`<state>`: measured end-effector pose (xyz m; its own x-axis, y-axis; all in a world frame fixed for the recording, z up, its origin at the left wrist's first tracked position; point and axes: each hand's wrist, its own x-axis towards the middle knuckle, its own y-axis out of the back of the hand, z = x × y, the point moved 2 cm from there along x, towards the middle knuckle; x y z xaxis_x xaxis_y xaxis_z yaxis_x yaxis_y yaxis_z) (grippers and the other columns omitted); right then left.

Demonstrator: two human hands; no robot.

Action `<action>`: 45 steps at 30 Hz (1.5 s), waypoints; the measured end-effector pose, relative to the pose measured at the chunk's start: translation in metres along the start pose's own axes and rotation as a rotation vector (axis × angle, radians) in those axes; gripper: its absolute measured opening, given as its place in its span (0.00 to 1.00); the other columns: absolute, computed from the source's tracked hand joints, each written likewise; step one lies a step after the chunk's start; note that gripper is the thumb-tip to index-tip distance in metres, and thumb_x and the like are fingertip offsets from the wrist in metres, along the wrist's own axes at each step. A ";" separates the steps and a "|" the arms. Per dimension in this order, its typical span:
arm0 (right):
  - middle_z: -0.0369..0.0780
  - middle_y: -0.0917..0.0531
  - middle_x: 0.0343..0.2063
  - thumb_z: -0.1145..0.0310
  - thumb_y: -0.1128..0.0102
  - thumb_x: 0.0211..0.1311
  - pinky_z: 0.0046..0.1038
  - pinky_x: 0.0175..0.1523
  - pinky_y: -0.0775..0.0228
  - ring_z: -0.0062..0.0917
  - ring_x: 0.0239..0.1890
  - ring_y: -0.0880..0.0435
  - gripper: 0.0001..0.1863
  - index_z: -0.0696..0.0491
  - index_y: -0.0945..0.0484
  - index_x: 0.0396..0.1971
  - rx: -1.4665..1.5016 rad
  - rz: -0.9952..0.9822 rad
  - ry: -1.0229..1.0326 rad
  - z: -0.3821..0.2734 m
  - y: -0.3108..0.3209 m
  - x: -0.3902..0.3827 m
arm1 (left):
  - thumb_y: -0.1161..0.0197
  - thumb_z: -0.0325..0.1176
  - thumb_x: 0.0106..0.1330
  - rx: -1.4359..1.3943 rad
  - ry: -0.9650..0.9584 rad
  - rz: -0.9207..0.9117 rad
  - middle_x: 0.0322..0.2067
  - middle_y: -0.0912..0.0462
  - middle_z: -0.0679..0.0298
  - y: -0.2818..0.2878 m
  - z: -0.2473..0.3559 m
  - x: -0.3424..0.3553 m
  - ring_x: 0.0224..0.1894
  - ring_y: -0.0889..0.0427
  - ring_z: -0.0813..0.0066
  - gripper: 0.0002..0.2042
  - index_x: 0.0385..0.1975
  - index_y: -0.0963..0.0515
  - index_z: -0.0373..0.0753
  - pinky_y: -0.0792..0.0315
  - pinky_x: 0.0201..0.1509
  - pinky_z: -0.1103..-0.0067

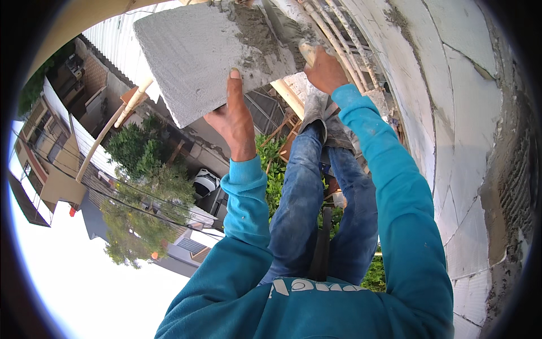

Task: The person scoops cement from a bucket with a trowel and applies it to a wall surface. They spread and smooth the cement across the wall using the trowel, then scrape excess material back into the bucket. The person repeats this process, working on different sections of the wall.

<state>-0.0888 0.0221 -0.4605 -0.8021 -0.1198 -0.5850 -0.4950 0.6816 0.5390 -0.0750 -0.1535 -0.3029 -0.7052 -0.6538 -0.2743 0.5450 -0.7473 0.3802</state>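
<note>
A pale grey masonry slab (183, 62) is tilted in front of me, held at its near edge by my left hand (232, 124), with the thumb on top and the fingers under it. Wet grey mortar (251, 25) is smeared over the slab's right part. My right hand (327, 70) is closed round the light handle of a trowel (307, 53) at the slab's right edge. The trowel's blade seems to lie against the mortar, where the grey mud partly hides it.
A curved wall of pale blocks (451, 113) with mortar joints rises close on my right. Bamboo poles (339, 39) run beside it. Far below my legs (299, 198) are green plants, a tree (141, 209), a white vehicle (206, 182) and overhead wires. A long pole (93, 152) stands at left.
</note>
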 end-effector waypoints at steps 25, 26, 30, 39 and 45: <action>0.54 0.16 0.31 0.57 0.36 0.56 0.40 0.39 0.21 0.48 0.34 0.15 0.22 0.60 0.24 0.42 0.001 0.231 0.044 0.007 -0.003 0.058 | 0.27 0.36 0.58 0.024 0.010 0.003 0.54 0.27 0.51 0.004 -0.002 0.002 0.55 0.24 0.63 0.34 0.60 0.37 0.30 0.24 0.58 0.66; 0.54 0.16 0.33 0.56 0.36 0.56 0.40 0.40 0.22 0.49 0.35 0.15 0.24 0.60 0.25 0.45 0.020 0.255 0.084 -0.004 0.014 0.064 | 0.27 0.35 0.58 0.029 -0.008 0.040 0.53 0.27 0.52 0.006 -0.003 0.001 0.55 0.23 0.64 0.33 0.59 0.36 0.30 0.24 0.58 0.66; 0.55 0.17 0.36 0.57 0.35 0.57 0.42 0.45 0.22 0.51 0.37 0.16 0.28 0.61 0.29 0.51 0.264 0.408 0.276 -0.076 0.098 0.038 | 0.29 0.34 0.59 0.043 0.060 0.044 0.54 0.27 0.52 0.015 -0.013 -0.007 0.56 0.25 0.65 0.32 0.60 0.37 0.31 0.25 0.59 0.66; 0.59 0.18 0.41 0.62 0.37 0.56 0.44 0.52 0.25 0.51 0.43 0.16 0.26 0.61 0.29 0.50 0.150 0.268 0.084 -0.019 0.041 0.035 | 0.28 0.35 0.59 0.033 0.007 -0.006 0.54 0.27 0.51 0.009 -0.004 -0.004 0.55 0.24 0.64 0.31 0.58 0.34 0.30 0.24 0.58 0.65; 0.54 0.17 0.35 0.60 0.34 0.56 0.41 0.43 0.24 0.49 0.36 0.16 0.24 0.61 0.28 0.46 0.082 0.234 0.027 0.002 0.003 0.021 | 0.28 0.37 0.58 0.051 0.041 -0.049 0.54 0.28 0.51 0.002 -0.001 -0.003 0.55 0.24 0.63 0.34 0.61 0.39 0.30 0.24 0.58 0.64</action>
<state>-0.1065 0.0226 -0.4725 -0.9009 0.0291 -0.4330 -0.2671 0.7492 0.6061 -0.0705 -0.1532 -0.3023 -0.7104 -0.6220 -0.3293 0.4859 -0.7719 0.4099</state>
